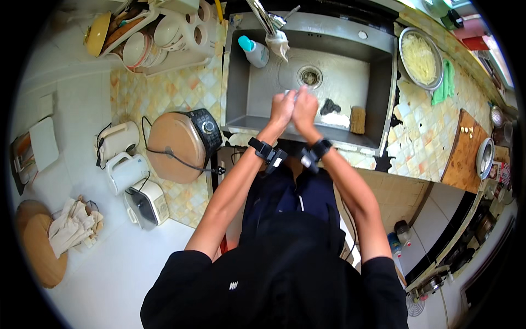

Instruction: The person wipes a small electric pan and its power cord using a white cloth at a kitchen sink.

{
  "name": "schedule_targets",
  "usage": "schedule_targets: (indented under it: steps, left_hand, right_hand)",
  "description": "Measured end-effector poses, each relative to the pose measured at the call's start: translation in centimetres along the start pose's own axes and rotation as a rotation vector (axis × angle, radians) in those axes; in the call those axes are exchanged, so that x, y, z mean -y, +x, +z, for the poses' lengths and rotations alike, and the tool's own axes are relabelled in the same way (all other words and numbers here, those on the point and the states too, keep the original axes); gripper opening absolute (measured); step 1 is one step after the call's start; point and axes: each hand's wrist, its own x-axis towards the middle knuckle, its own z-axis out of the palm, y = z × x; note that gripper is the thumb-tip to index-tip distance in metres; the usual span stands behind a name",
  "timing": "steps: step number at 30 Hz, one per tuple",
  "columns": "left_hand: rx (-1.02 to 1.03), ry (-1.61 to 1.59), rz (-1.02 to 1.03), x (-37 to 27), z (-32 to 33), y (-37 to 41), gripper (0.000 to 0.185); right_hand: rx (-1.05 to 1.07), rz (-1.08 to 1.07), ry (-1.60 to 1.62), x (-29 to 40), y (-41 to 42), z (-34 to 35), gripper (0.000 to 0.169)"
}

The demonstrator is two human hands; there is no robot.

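Note:
My left hand (283, 107) and my right hand (305, 106) meet side by side over the near part of a steel sink (267, 98), just below its drain (310, 77). Both have curled fingers, and a small whitish, blurred patch shows between them; whether it is a thing or water I cannot tell. Above them is the faucet (263, 18), with a white cloth or cover (278, 43) on its spout. A dark scouring pad (330, 107) and a brown sponge or brush block (357, 120) lie right of my hands. A white bottle with a turquoise cap (258, 54) leans in the sink's back left corner.
Right of the sink stand a metal bowl of pale shreds (419, 59), a green cloth (444, 84) and a wooden cutting board (462, 150) with several small pale pieces. On the left are a round electric cooker (174, 146), a dish rack (185, 61) with bowls, and small appliances (127, 170).

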Motion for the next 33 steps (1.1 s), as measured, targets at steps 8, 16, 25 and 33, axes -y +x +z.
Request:
schedule_targets:
  steps: [8,16,25,33]
  left_hand:
    - [-0.011,-0.017,0.049,-0.5,-1.2,1.5,0.026]
    - [-0.001,0.038,0.052,-1.6,-1.2,1.8,0.029]
    - [-0.025,0.077,0.084,-1.7,-2.0,2.7,0.031]
    - [0.018,0.099,0.099,-3.4,-1.1,2.1,0.032]
  right_hand:
    - [0.070,-0.042,0.015,1.2,-0.1,0.6,0.052]
    - [0.077,0.031,0.018,1.2,-0.2,0.8,0.050]
    - [0.059,-0.054,0.058,0.6,-0.9,1.9,0.050]
    - [0.033,0.056,0.022,2.7,0.1,1.9,0.064]
